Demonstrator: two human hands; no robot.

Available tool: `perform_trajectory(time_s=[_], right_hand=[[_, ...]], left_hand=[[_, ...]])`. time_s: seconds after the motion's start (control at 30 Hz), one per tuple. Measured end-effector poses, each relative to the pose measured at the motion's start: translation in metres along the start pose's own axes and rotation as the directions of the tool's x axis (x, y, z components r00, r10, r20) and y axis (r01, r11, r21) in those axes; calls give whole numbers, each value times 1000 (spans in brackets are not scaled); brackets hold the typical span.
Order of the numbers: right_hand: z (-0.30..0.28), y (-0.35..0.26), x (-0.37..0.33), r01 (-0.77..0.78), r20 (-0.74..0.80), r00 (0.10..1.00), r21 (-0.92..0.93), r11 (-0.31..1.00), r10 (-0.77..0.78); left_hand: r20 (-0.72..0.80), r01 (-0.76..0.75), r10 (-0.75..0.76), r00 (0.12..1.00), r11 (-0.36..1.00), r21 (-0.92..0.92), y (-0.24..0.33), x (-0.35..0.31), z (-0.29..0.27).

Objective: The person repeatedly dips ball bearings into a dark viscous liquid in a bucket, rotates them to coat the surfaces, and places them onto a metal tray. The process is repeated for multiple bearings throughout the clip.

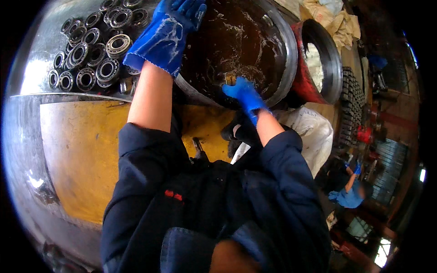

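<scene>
My right hand [248, 96], in a blue rubber glove, reaches into a large round drum [287, 50] of dark brown liquid. Its fingers close on a small brownish metal bearing [231, 78], partly under the surface, so its full shape is hidden. My left hand [182, 18], gloved in wet blue rubber, is at the drum's far left side near the top of the view. Its fingers are stretched out, partly cut off by the frame, and I see nothing in them. Beside its cuff lies a pile of metal bearings [107, 69] on a shiny metal tabletop [36, 75].
Right of the drum stands a red hollow cylinder [297, 34]. A white sack [314, 132] hangs below it, and dark metal parts [351, 104] are stacked farther right. A yellow panel [82, 154] is under the tabletop. Another person [349, 195] in blue gloves works at lower right.
</scene>
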State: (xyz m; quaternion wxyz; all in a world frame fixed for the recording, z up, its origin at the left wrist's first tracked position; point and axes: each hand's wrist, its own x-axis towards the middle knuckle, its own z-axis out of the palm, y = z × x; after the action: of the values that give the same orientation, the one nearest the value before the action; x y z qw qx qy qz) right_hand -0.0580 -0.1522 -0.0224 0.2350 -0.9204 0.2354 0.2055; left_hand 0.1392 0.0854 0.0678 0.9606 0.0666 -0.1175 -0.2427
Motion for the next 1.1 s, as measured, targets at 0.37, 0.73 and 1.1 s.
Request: perform_trajectory(time_s=[0.37,0.73,1.1], right_hand=[[43,45,41,29,-145,989,-29,999,-33],[11,35,26,129,-6,992,175,976,-130],[-2,27,34,75,-38,997,22,997,-74]], left_hand=[[-10,-31,31,999,1000,-1,-4,2,6],[-21,-40,40,999,999,3,-7,-5,7],[-31,-83,84,996,996,23,-3,-11,6]])
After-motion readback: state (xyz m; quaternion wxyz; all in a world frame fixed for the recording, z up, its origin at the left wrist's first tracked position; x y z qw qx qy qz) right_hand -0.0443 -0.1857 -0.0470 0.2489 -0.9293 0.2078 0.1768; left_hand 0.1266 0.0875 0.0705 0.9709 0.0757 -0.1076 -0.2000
